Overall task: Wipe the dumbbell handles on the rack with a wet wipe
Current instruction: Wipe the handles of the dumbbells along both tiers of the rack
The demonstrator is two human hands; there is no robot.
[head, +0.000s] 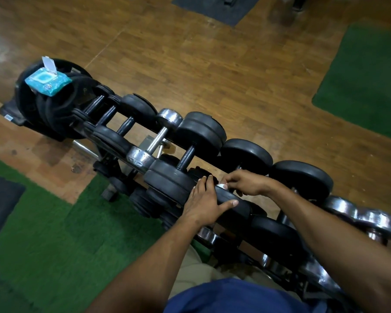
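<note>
A dumbbell rack [89, 134] runs diagonally from upper left to lower right, filled with black rubber and chrome dumbbells. My left hand [203, 199] rests with spread fingers on the near black head [233, 201] of one dumbbell. My right hand [240, 181] curls around that dumbbell's handle, pinching a white wet wipe [222, 185] against it. The handle itself is hidden under my right hand. Only a small bit of the wipe shows between my fingers.
A blue wet wipe pack [48, 81] with its lid flipped open lies on stacked black weight plates [52, 109] at the rack's far left end. A chrome dumbbell [155, 137] sits mid-rack. Green mats [43, 222] and brown wooden floor [212, 64] surround the rack.
</note>
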